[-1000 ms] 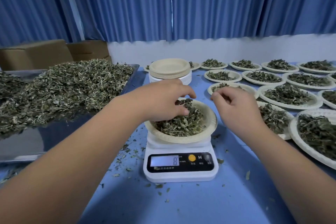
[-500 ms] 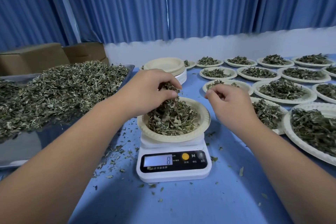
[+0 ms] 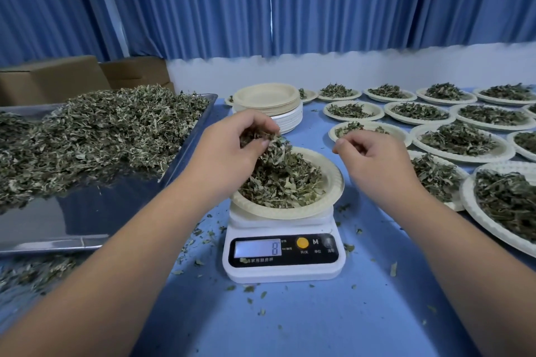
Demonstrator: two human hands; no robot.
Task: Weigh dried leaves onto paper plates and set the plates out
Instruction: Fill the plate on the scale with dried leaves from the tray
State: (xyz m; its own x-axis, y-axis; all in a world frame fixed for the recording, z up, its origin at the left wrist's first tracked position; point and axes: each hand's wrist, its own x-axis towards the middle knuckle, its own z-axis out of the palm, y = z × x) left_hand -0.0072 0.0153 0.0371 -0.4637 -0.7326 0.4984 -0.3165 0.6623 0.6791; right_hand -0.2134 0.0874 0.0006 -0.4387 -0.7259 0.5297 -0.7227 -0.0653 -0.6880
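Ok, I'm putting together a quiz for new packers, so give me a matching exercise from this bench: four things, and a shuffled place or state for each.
Things:
1 left hand
2 scale
3 stack of empty plates
4 metal tray

Places or states:
A left of the scale, heaped with leaves
B shows 8
C behind the scale
D pinches leaves over the weighing plate

Pairs: 1-D, 2-B, 3-C, 4-A.

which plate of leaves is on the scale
The plate under the left hand: it alone rests on the white scale; the other filled plates lie on the blue table.
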